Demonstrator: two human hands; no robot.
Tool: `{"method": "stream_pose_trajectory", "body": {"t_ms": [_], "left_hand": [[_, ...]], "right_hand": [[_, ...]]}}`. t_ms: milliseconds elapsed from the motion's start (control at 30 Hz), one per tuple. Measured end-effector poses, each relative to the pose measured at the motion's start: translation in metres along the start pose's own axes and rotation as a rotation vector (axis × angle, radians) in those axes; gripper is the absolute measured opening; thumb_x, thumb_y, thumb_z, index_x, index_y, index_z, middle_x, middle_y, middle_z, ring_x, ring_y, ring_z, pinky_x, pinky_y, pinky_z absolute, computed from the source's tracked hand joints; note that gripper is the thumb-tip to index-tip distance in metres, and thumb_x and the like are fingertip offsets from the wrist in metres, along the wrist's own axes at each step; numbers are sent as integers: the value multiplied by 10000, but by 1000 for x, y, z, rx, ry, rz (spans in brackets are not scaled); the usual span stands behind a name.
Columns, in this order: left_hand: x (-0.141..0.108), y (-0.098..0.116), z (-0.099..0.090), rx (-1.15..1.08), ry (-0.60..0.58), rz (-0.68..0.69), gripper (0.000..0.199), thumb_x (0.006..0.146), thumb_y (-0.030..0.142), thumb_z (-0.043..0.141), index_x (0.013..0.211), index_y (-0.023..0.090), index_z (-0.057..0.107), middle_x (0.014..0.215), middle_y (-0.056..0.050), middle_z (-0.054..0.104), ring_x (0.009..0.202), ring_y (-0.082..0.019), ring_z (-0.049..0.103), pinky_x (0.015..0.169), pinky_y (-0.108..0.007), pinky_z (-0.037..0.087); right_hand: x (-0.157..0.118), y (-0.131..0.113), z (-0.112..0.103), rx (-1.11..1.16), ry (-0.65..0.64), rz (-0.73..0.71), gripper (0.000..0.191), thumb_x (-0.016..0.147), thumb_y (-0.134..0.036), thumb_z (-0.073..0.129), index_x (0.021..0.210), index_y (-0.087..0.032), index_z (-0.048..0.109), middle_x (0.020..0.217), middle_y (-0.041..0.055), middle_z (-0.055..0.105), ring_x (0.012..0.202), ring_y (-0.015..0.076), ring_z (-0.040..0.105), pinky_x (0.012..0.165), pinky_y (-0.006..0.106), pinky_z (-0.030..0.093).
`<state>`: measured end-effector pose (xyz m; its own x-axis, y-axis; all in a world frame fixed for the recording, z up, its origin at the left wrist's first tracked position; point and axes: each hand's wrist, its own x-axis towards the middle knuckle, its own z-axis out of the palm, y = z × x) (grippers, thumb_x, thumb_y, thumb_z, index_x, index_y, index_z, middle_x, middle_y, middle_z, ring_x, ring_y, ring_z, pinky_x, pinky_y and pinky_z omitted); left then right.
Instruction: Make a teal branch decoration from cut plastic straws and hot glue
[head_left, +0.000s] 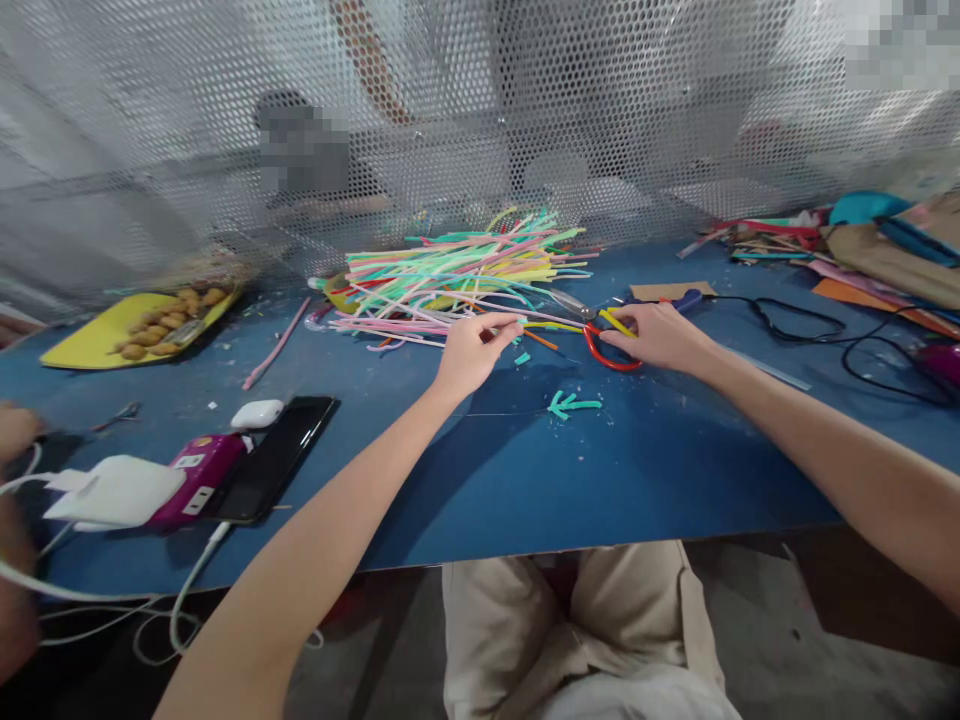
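Observation:
My left hand [474,350] is pinched on a small teal piece [521,322] beside the pile of pastel pipe cleaners [465,270]. In my right hand [660,335] are scissors with one red and one yellow handle [613,362]; their blades point up and left toward the pile. A yellow stem [559,326] runs between the teal piece and the scissors. Nearer to me, a teal branched shape [574,404] lies on the blue table [480,500], and a short teal scrap [523,358] rests below my left fingertips.
At left are a yellow tray of brown food [82,335], a black phone [281,460], a purple power block [191,480] and white cables. A glue gun [686,300] with black cord lies right. Perforated metal mesh [450,110] stands behind. Another person's hand [16,430] shows far left.

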<state>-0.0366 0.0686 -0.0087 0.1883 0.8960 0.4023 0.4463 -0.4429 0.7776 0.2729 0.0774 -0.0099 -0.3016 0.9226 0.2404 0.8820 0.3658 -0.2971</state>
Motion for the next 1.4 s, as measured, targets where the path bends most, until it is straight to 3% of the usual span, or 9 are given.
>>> {"method": "stream_pose_trajectory", "body": {"t_ms": [100,200,333,533,700,967,1100,1267,1400], "left_hand": [[-2,1,0,69,-36,47,227,874,413,748,962,217,823,889,-42,801,694,-137,646,668,-264,461],[-7,8,5,171,-109,115,241,914,438,702,929,229,822,853,-27,796,683,-131,639,665,-263,447],[-18,18,17,330,-206,200,269,939,477,667,944,254,818,817,1,785,641,-119,616,632,-266,410],[-24,20,24,425,-234,291,241,984,418,613,1027,277,803,947,10,804,770,-140,695,721,-270,476],[-11,2,10,621,-432,443,211,1004,290,565,1087,243,754,1090,-21,769,1030,-187,690,887,-306,506],[-6,-17,3,756,-206,296,223,984,293,563,1138,213,703,1167,-65,720,1117,-232,656,909,-348,517],[-11,-2,7,686,-196,371,216,999,322,539,987,209,723,1025,-37,739,971,-193,669,842,-314,492],[-20,19,12,544,-488,487,374,1014,490,513,895,202,720,867,-20,720,786,-149,643,744,-293,438],[-24,26,17,577,-566,422,434,1013,537,493,826,208,704,807,-14,716,695,-139,618,646,-297,372]], "right_hand": [[-2,-6,-2,79,98,-180,261,947,-336,573,1081,-195,747,1028,97,787,929,268,725,850,418,553],[-11,-23,-2,148,142,-412,261,982,-286,546,1122,-211,753,1109,75,785,1044,254,714,959,416,542],[-23,-47,9,255,117,-485,370,956,-369,667,1286,-205,701,1106,67,790,859,208,728,822,362,568],[-23,-51,23,378,166,-450,176,961,-334,670,1009,-212,789,859,29,798,696,159,698,671,283,529],[-22,-44,14,379,88,-435,162,961,-339,665,977,-234,787,909,16,804,754,164,720,730,294,540],[-29,-41,0,305,-169,-686,246,1000,-386,590,1076,-255,784,1030,34,797,911,182,735,829,303,534],[-22,-22,-13,229,-44,-468,280,991,-412,567,1033,-241,786,959,31,800,763,169,703,729,302,505],[-3,26,-32,14,245,6,286,923,-471,609,941,-257,799,796,49,762,700,206,652,658,337,454],[5,56,-35,-44,361,215,332,920,-489,581,905,-225,783,798,76,751,737,233,661,662,355,448]]}}
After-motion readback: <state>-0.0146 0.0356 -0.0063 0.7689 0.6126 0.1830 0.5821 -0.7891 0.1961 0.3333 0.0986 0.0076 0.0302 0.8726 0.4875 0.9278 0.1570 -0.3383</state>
